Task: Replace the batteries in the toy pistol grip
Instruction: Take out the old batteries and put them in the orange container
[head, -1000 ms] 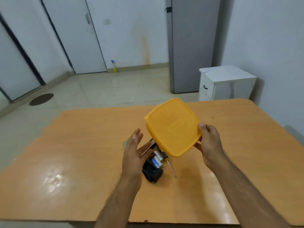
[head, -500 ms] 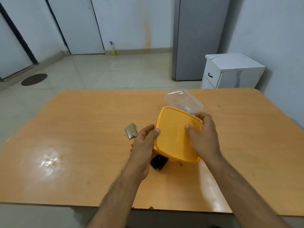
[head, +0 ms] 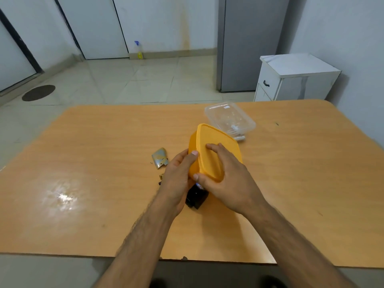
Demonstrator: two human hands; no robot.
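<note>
- A wooden table (head: 93,183) with an orange-brown top and a bright glare spot on its left part.
- A white cabinet (head: 291,77) with a dark drawer handle, behind the table at the right.
- A grey refrigerator (head: 249,42) beside the cabinet.
- A spray bottle (head: 138,50) on the floor by the far wall.
- A dark round floor cover (head: 38,92) at the left.

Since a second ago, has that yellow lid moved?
Yes. The yellow lid has dropped toward the table and now sits gripped in both hands above the black toy.
</note>
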